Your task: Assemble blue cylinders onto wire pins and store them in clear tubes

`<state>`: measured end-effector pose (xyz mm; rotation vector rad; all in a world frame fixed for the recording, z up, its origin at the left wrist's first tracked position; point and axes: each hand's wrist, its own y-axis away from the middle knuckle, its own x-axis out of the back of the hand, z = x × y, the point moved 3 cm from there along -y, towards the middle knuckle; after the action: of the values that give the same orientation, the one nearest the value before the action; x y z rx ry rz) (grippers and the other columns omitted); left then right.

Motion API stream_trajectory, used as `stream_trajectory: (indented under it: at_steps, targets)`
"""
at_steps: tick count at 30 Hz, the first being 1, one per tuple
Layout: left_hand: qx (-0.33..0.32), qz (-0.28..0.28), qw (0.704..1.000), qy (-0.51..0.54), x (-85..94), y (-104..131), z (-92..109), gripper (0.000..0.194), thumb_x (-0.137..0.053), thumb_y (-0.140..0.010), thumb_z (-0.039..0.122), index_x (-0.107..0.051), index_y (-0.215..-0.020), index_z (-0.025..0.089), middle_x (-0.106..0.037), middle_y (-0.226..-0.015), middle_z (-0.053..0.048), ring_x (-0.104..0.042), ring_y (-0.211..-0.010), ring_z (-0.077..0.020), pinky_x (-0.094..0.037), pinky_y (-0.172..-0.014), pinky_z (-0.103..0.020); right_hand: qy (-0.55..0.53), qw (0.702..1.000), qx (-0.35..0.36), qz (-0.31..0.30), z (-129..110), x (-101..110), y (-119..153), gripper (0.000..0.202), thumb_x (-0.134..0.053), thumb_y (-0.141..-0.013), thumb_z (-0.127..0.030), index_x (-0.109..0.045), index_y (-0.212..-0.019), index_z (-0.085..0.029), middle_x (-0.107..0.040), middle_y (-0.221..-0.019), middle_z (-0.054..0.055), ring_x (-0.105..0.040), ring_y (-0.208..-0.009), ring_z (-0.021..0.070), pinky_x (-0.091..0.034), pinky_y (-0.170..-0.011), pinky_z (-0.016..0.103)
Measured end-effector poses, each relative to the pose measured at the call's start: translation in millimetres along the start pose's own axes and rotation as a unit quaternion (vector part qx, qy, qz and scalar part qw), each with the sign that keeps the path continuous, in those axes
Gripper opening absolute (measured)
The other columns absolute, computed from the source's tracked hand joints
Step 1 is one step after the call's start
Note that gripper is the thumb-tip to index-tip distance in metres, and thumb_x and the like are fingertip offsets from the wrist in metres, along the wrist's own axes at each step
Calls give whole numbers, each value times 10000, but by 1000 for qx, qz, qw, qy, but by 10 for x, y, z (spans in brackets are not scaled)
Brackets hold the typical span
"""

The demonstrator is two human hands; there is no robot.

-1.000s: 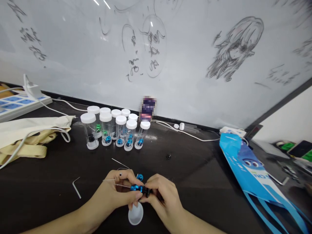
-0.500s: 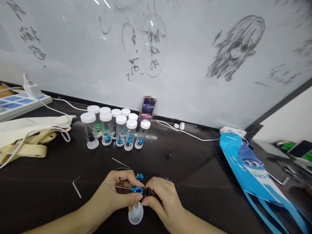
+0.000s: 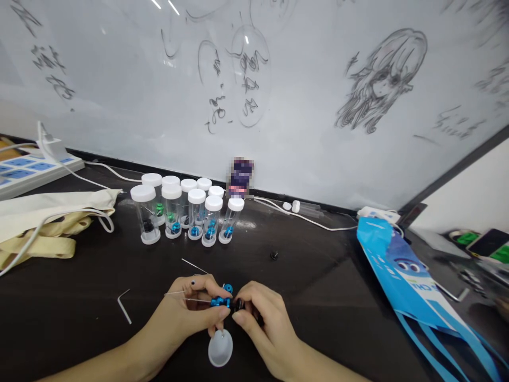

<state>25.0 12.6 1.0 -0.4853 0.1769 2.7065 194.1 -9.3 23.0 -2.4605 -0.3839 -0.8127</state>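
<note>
Blue metal showed between the two hands: a slim, ribbed blue metal cylinder (image 3: 220, 301) lay with its long axis running left to right over the dark brown tabletop (image 3: 318, 302), at the near middle. The left hand (image 3: 191, 314) had it pinched between thumb and forefinger, the gap no wider than the piece, while thin silvery rods (image 3: 199, 301) stuck out leftward beside the curled fingers. Off the cylinder's right end sat a round, black, flanged piece (image 3: 239, 304) on nearly the same line; the right hand (image 3: 265, 322) held it in a narrow fingertip pinch, its other fingers folded in. The left hand was thus nearer the blue section and the right hand nearer the black; whether the two parts were joined or merely met end to end was too small to tell. A small blue metal disc (image 3: 228, 288) appeared just beyond the cylinder, and a round, translucent white cap (image 3: 220, 348) was on the near side, by the left hand's lower fingertips, perhaps touching them. Clear tubes with white caps (image 3: 196, 217) stood grouped at the far left.
</note>
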Motion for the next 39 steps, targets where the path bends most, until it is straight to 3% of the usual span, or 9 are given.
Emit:
stream_trajectory:
  at_steps: [6,11,20,24,28,32,39]
  targets:
    - [4,11,1000,1,-17,6,33,140,-825,-674,212,-737,-751,136,-624,-576,18,-600,-515,-108,-492,-469,-189,-13,999,23,29,-13,-17,0,105,-613,-928,-284,-608,-941,-180,-567,-794,14,-508,-669,142,-411,-634,262]
    - [1,13,1000,5,-24,7,41,135,-831,-664,210,-744,-741,141,-611,-592,23,-612,-519,-110,-491,-460,-183,-23,998,39,41,-7,-14,-5,107,-627,-922,-274,-616,-975,-182,-603,-845,32,-525,-675,141,-425,-638,257]
    - [5,-24,1000,4,-25,2,-11,143,-841,-651,206,-743,-735,144,-619,-583,27,-604,-480,-101,-512,-452,-191,-5,999,34,-8,20,-17,-9,434,-361,-1013,-480,-535,-753,-180,-535,-696,9,-497,-640,145,-361,-619,272]
    - [3,-12,1000,3,-21,3,9,135,-832,-660,213,-740,-727,142,-615,-569,25,-600,-489,-106,-506,-448,-189,-17,1000,19,-4,47,-13,21,452,-307,-1016,-510,-584,-861,-187,-549,-737,13,-516,-658,152,-368,-637,284]
    - [0,15,1000,-6,-8,19,28,130,-818,-680,216,-738,-745,138,-622,-565,21,-593,-489,-99,-497,-466,-187,-22,1000,-4,0,24,-1,46,236,-451,-994,-387,-571,-1082,-205,-579,-865,23,-535,-681,144,-396,-666,283]
    - [0,14,1000,-6,-14,18,22,130,-822,-672,206,-739,-749,142,-630,-614,20,-608,-510,-101,-498,-469,-183,-4,1000,7,-6,-1,2,41,133,-473,-982,-263,-579,-1033,-202,-566,-801,6,-521,-675,137,-392,-659,269]
    - [1,-23,1000,2,-13,1,-18,127,-826,-668,203,-734,-736,148,-631,-550,29,-594,-463,-95,-497,-450,-184,6,1000,19,-14,8,-1,19,241,-401,-1010,-288,-581,-886,-187,-574,-740,4,-541,-679,139,-388,-663,264]
